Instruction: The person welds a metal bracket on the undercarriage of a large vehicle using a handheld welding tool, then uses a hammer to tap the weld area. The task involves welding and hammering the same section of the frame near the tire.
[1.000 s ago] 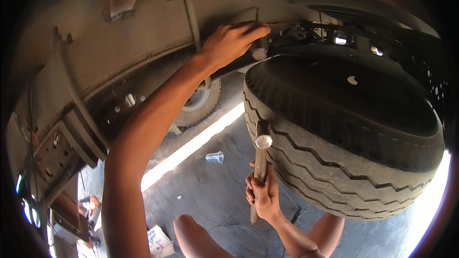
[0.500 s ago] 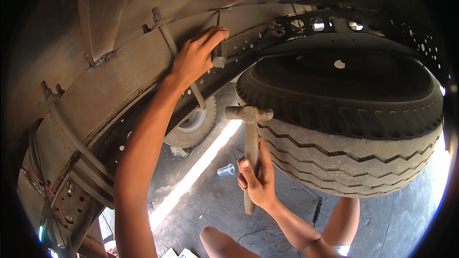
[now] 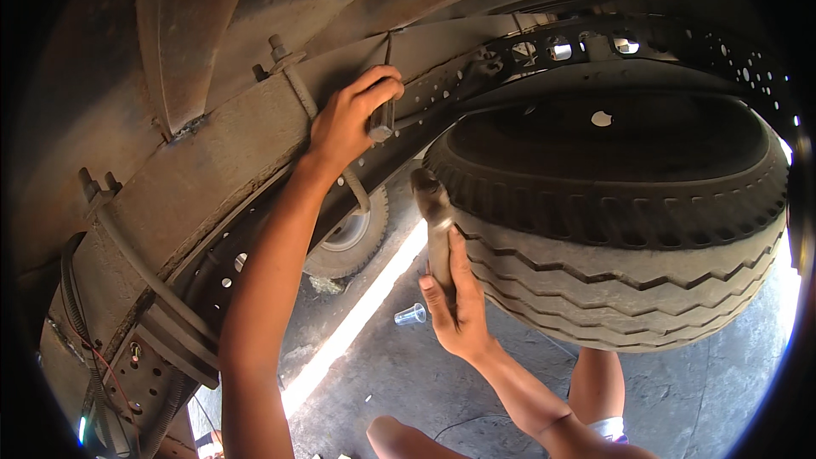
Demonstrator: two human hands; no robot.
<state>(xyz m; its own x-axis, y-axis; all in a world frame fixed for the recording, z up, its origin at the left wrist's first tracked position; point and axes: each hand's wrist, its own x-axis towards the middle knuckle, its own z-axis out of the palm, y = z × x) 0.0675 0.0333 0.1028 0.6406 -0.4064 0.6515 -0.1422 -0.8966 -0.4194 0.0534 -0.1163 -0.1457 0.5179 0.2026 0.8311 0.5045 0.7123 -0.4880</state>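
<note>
My left hand [image 3: 355,115] is raised to the rusty frame beam [image 3: 246,106], its fingers wrapped round a metal chisel [image 3: 382,126]. The chisel's blunt, thick end sticks out below the fingers. Its slim upper part reaches the seam above the beam. Lower down, in front of the large tyre, my right hand [image 3: 463,310] grips a hammer [image 3: 439,246] by its wooden handle. The hammer's head points up, slightly blurred, and is apart from the chisel. My palm hides part of the handle.
A large spare tyre [image 3: 612,289] hangs at the right. U-bolts [image 3: 153,268] clamp the beam at the left, above cables [image 3: 76,306]. Another wheel [image 3: 353,238] stands beyond. On the concrete floor lies a clear plastic cup [image 3: 410,314], beside a bright strip of light.
The hammer head has turned from sideways to nearly end-on, and its handle has tilted left. My left hand still holds the chisel at the beam. The view has shifted slightly.
</note>
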